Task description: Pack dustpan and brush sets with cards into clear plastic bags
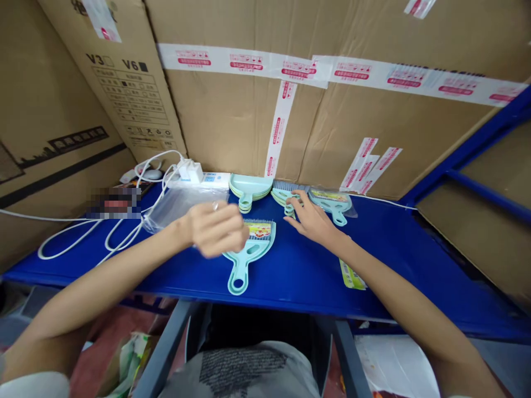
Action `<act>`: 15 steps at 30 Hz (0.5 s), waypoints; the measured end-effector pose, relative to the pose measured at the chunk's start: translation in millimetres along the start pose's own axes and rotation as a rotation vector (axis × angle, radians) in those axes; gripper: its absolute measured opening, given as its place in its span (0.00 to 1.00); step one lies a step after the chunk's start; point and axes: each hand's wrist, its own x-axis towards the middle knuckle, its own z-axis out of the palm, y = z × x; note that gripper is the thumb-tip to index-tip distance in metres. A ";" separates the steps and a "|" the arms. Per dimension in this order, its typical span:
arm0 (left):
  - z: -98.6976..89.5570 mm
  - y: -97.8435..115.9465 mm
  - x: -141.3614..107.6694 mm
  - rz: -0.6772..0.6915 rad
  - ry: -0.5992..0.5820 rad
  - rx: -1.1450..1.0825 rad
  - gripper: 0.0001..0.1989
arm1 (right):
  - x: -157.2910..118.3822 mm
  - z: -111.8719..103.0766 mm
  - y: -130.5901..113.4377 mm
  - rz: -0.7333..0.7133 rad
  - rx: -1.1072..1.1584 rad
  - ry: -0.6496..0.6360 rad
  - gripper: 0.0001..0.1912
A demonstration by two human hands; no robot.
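Two hands over the blue bench (pixel 394 243): our left hand (pixel 218 228), blurred, loosely curled, holds nothing we can make out above the near mint dustpan (pixel 248 251); our right hand (pixel 312 220), fingers spread, touches the brush stack (pixel 286 198) at the far edge. We judge the left could knock that dustpan off the near edge, or the stack could topple. Readable: "V3", "V6" on the left carton (pixel 124 94); tape print illegible.

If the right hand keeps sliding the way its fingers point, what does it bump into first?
The right hand already touches the little mint brushes. Going on, it would probably meet the stacked mint dustpans, though depth is unclear.
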 end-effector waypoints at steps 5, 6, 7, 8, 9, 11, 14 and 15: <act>9.9 -38.4 16.2 0.108 0.031 0.368 0.13 | 8.1 -1.1 -30.0 -0.137 0.266 -0.123 0.43; 11.5 -43.3 14.6 0.098 0.036 0.389 0.12 | 11.2 3.5 -33.3 -0.173 0.290 -0.203 0.56; 12.5 -46.7 11.8 0.089 0.042 0.397 0.12 | 14.2 8.8 -35.8 -0.202 0.298 -0.270 0.66; 12.8 -48.5 8.5 0.080 0.052 0.398 0.12 | 17.0 14.3 -37.7 -0.223 0.294 -0.316 0.73; 12.7 -49.2 5.3 0.069 0.068 0.395 0.13 | 19.5 19.6 -39.2 -0.237 0.283 -0.340 0.77; 12.4 -48.3 1.0 0.050 0.088 0.382 0.13 | 23.7 28.0 -41.1 -0.237 0.254 -0.346 0.78; 13.7 -45.3 0.9 0.037 0.052 0.376 0.13 | 28.1 33.2 -42.0 -0.190 0.216 -0.364 0.80; 14.5 -44.6 1.7 0.036 0.033 0.374 0.13 | 28.8 32.7 -42.2 -0.178 0.210 -0.376 0.80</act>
